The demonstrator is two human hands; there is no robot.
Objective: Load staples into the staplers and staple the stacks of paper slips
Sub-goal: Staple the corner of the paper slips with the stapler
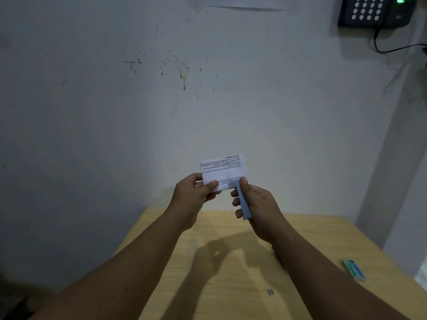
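Observation:
A small stack of white printed paper slips (223, 169) is held up in front of the wall, above the far edge of the table. My left hand (195, 192) pinches its lower left corner between thumb and fingers. My right hand (256, 204) grips a small light-blue stapler (243, 202), whose nose sits over the slips' lower right edge. Whether the stapler's jaws are pressed closed on the paper cannot be told. A small strip of staples (270, 291) lies on the table below my right forearm.
The light wooden table (219, 262) stands against a stained white wall. A blue-and-white staple box (354, 269) lies near the table's right edge. A dark thin object (278, 258) shows beside my right forearm. A black keypad device (374, 11) with a cable hangs at top right.

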